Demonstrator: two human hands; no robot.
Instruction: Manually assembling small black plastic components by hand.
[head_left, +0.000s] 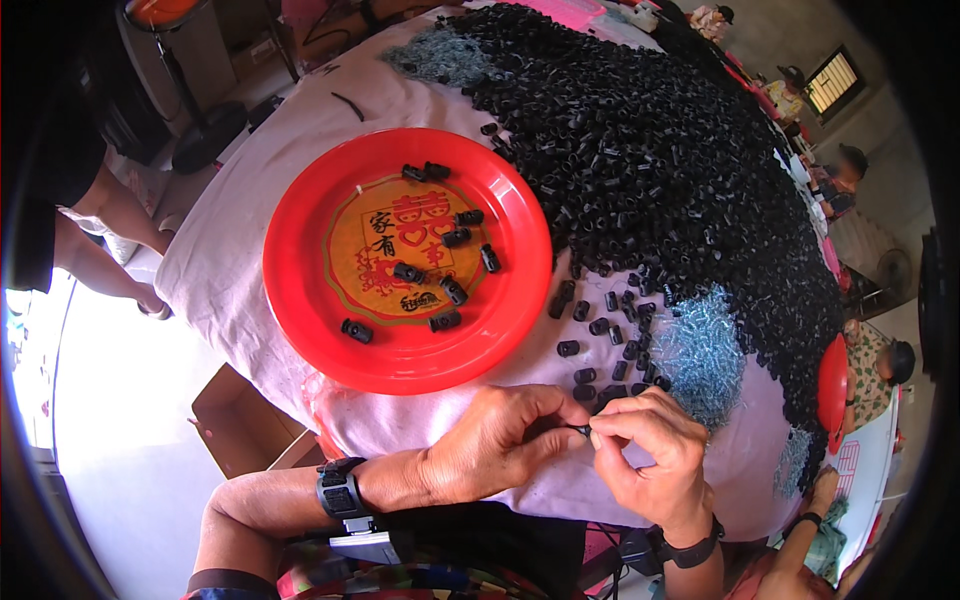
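Observation:
My left hand [490, 445] is closed in a pinch on a small black plastic cord lock piece [581, 430] at the table's near edge. Fingertips of my right hand [655, 450] are pressed together against the right end of that piece; whatever they pinch is too small and covered to make out. Just beyond my hands lie loose black cylinder pieces [568, 348] and a pile of small silvery-blue springs [700, 365]. To the upper left, a red round tray [290, 300] holds several black cord locks [408, 272], spread out on its printed middle.
A huge heap of black plastic pieces [650, 150] covers the far and right side of the cloth-covered table [235, 230]. More springs [435, 55] lie at the far left. An open cardboard box [240, 420] stands below the left edge. Other people sit along the right side; another person's legs [110, 220] show at left.

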